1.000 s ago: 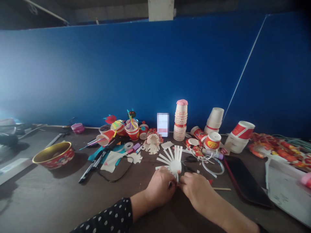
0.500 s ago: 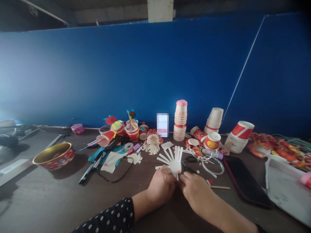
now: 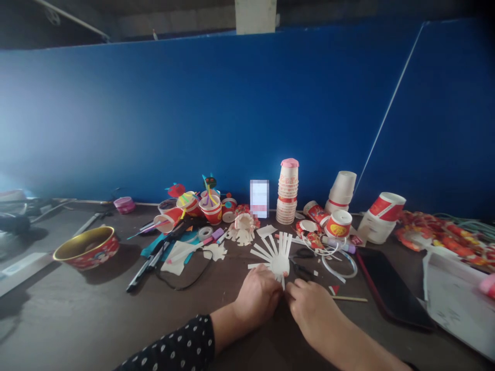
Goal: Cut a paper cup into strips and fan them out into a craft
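A white paper cup cut into strips point(image 3: 279, 265) lies fanned out flat, its strips spread away from me around the round base. My left hand point(image 3: 258, 293) is closed at the near left side of the cut cup, its fingers curled on a strip. Close beside it, my right hand point(image 3: 307, 301) is closed with fingertips pinched at the near strip's end. The fingertips of both hands are largely hidden, so the strip's end does not show. Just beyond my right hand lie black-handled scissors point(image 3: 303, 268). A thin wooden stick point(image 3: 350, 299) rests to its right.
A tall stack of paper cups point(image 3: 286, 196) stands behind the cut cup. A dark phone point(image 3: 392, 288) lies at the right, a gold-lined red bowl point(image 3: 87, 250) at the left. Pens point(image 3: 149, 265), tape point(image 3: 204, 233) and decorated cups point(image 3: 211, 210) crowd the middle left.
My right hand has shifted slightly down, showing more of the scissors behind it. My left hand has rolled a little over the strip. The cut cup stays nearly in place.
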Demonstrator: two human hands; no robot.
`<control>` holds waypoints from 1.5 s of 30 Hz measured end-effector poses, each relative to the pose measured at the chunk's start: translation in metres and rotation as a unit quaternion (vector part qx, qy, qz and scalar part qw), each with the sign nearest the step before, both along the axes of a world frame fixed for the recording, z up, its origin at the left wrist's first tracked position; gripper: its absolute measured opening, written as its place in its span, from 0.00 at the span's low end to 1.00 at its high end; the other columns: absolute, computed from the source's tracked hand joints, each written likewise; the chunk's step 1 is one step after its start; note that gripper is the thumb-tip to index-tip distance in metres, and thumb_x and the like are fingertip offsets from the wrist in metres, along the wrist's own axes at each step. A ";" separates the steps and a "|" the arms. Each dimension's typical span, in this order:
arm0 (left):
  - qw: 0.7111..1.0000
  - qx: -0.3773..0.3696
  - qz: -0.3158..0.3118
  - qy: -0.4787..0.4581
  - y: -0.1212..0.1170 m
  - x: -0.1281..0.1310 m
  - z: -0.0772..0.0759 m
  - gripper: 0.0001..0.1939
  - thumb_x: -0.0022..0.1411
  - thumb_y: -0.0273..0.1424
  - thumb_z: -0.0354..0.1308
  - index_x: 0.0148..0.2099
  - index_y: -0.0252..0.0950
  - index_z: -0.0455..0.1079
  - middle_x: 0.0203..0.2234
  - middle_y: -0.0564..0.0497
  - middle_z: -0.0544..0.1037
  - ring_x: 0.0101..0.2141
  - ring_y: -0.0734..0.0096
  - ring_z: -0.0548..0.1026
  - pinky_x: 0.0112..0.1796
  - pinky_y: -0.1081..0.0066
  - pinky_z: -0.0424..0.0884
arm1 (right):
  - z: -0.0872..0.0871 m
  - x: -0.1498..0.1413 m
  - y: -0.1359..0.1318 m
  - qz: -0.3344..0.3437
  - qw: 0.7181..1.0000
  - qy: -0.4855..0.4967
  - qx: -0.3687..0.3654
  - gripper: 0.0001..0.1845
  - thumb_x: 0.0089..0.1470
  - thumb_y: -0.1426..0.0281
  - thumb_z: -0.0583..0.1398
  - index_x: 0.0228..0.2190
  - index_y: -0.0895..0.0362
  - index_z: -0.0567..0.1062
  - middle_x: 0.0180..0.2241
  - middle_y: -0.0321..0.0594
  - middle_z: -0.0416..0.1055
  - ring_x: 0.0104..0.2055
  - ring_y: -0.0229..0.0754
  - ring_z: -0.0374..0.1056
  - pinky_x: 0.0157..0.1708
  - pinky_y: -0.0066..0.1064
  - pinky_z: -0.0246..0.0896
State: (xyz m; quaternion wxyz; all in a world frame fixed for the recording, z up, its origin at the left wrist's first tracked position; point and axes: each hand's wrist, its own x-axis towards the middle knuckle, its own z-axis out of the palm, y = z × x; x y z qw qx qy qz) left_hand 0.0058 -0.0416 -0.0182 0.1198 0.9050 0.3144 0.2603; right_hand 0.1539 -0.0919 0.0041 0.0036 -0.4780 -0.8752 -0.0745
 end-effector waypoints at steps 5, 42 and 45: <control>0.999 -0.026 0.020 -0.014 -0.001 -0.002 0.000 0.03 0.47 0.23 0.54 0.26 0.35 0.67 0.24 0.50 0.73 0.29 0.69 0.68 0.34 0.70 0.61 | -0.004 0.002 0.003 0.005 1.000 0.018 0.023 0.10 0.50 0.80 0.55 0.30 0.59 0.75 0.31 0.41 0.72 0.33 0.42 0.65 0.28 0.32 0.52; 0.998 0.053 -0.002 0.014 0.005 0.004 -0.003 0.07 0.54 0.26 0.49 0.24 0.34 0.64 0.24 0.50 0.71 0.27 0.71 0.66 0.32 0.71 0.62 | -0.003 0.003 -0.002 -0.030 0.999 0.005 0.024 0.15 0.47 0.83 0.54 0.35 0.60 0.75 0.30 0.42 0.71 0.33 0.43 0.66 0.33 0.34 0.56; 0.998 0.055 -0.006 0.012 0.005 0.003 -0.003 0.07 0.54 0.26 0.50 0.24 0.34 0.63 0.23 0.50 0.71 0.27 0.71 0.66 0.32 0.72 0.61 | -0.005 0.004 -0.002 -0.008 0.999 0.009 0.034 0.12 0.47 0.82 0.55 0.31 0.59 0.75 0.28 0.40 0.71 0.32 0.42 0.66 0.33 0.33 0.54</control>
